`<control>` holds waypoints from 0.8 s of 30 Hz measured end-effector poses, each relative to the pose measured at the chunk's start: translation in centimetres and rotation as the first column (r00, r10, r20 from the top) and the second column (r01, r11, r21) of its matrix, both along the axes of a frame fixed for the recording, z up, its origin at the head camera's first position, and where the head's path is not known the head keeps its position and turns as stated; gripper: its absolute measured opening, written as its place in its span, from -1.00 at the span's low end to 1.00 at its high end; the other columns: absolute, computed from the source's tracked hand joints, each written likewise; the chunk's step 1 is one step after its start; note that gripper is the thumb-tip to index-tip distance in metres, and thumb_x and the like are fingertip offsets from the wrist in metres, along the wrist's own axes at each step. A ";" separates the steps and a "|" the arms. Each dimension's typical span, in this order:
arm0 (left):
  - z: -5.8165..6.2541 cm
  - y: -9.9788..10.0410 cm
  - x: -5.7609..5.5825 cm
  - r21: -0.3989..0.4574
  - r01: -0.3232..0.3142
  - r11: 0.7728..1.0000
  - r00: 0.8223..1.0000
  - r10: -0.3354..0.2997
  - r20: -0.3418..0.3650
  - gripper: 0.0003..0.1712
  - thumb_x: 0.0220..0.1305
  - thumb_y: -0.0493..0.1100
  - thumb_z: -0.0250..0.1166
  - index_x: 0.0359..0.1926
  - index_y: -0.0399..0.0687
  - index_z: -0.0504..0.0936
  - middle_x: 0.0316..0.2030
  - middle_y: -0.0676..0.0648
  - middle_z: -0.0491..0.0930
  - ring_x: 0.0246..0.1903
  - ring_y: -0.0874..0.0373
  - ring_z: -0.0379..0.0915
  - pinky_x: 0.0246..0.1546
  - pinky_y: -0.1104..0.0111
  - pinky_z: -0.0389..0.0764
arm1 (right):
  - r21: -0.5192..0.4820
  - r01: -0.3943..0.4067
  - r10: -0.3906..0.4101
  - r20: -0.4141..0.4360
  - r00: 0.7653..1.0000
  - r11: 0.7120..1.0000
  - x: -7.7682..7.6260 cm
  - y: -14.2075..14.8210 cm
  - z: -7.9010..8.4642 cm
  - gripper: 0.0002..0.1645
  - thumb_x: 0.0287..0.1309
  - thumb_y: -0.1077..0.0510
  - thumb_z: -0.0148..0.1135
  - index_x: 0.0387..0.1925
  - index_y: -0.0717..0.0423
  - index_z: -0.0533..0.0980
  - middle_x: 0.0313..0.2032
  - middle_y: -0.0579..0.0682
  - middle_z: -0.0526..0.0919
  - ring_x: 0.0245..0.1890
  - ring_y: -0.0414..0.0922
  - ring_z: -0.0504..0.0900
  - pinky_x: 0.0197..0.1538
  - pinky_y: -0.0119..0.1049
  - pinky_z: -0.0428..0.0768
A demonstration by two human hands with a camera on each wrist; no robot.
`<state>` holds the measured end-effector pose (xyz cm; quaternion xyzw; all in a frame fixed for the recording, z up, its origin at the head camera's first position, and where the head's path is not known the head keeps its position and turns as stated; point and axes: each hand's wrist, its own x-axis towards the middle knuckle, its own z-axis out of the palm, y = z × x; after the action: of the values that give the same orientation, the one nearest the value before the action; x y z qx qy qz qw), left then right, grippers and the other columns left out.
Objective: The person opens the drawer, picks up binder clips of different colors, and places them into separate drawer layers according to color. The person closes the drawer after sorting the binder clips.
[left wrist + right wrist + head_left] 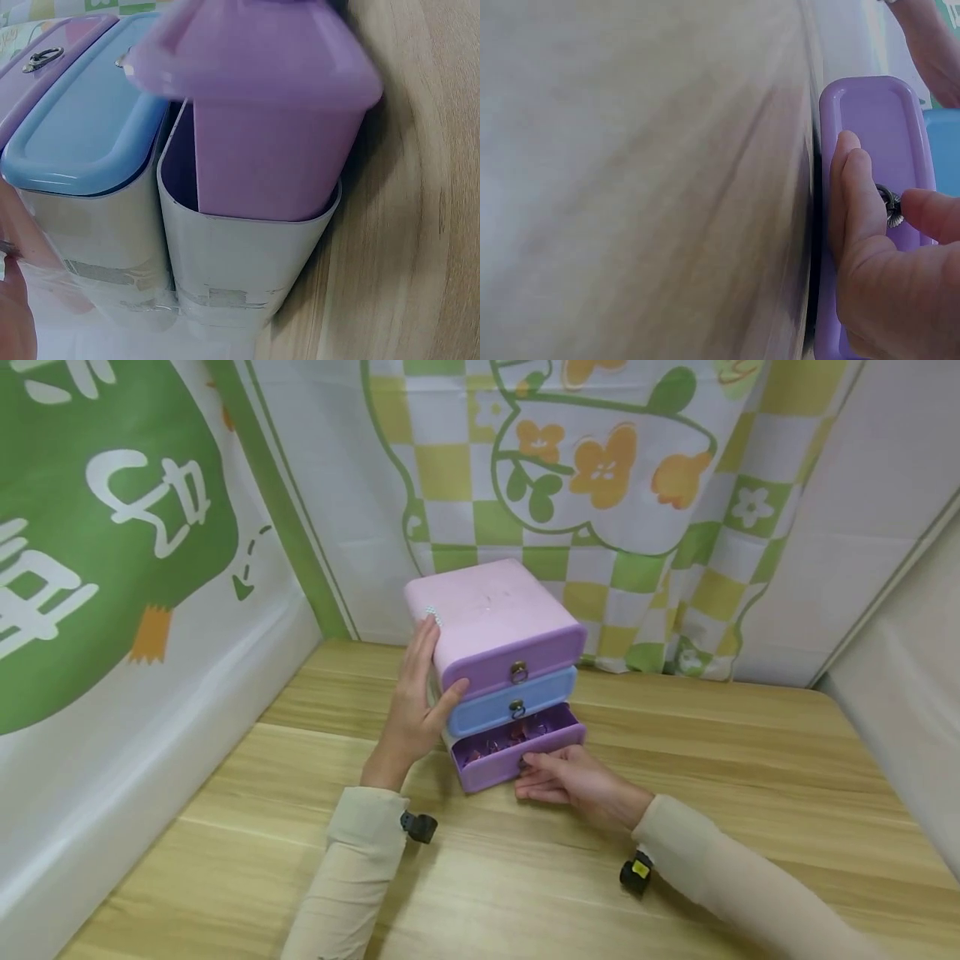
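A small three-drawer storage box (495, 597) stands on the table with a pink top. Its upper drawer (547, 652) is purple and its middle drawer (487, 706) blue, both closed. The purple bottom drawer (487, 768) is pulled partway out, with several small shiny items (517, 735) inside. My left hand (416, 697) rests on the box's left side, fingers straight along it and thumb at the front edge. With thumb and fingers my right hand (573, 777) pinches the ring pull (891, 204) of the bottom drawer; other fingers lie extended against its front.
The wooden table (712, 777) extends around the box. Behind it hangs a checked, flower-printed curtain (607, 593). A white and green printed panel (202, 635) borders the left side. Clear tape (120, 289) runs across the box's side.
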<state>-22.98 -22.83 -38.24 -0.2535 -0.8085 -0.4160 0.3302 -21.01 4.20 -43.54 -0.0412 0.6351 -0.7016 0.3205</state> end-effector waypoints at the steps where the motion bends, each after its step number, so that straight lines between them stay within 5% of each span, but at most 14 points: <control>1: 0.0 0.1 0.0 0.002 0.000 1.000 1.000 0.000 0.003 -0.05 0.53 0.24 0.15 0.70 -0.02 0.02 0.72 -0.04 -0.07 0.72 -0.01 -0.23 0.72 -0.10 -0.10 | 0.002 0.007 -0.007 0.002 1.000 1.000 -0.2 -0.1 0.0 -0.48 0.56 0.13 0.16 0.20 0.58 0.44 -0.05 0.37 0.79 -0.13 -0.02 0.87 0.11 -0.22 0.80; 11: 0.0 0.1 -0.2 0.003 0.013 1.000 0.999 -0.013 -0.032 -0.07 0.54 0.13 0.18 0.70 -0.09 0.00 0.72 -0.10 -0.06 0.72 -0.06 -0.24 0.73 -0.07 -0.12 | -0.002 0.029 -0.029 -0.008 1.000 1.000 -2.2 -1.5 0.0 -0.47 0.58 0.15 0.11 0.19 0.64 0.45 -0.10 0.37 0.80 -0.22 -0.05 0.88 0.06 -0.24 0.81; 24: -0.2 0.2 -0.1 0.009 0.001 1.000 1.000 0.000 -0.030 -0.08 0.55 0.16 0.16 0.70 -0.08 0.01 0.71 -0.07 -0.05 0.72 -0.04 -0.22 0.73 -0.06 -0.10 | -0.002 0.031 -0.031 -0.019 0.999 1.000 -2.9 -2.5 0.0 -0.48 0.61 0.14 0.05 0.26 0.57 0.40 -0.02 0.43 0.76 -0.16 -0.01 0.87 0.12 -0.20 0.80</control>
<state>-23.05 -22.61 -38.47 -0.2585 -0.8016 -0.4158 0.3432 -23.95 1.73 -43.58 -0.0381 0.6381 -0.7066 0.3035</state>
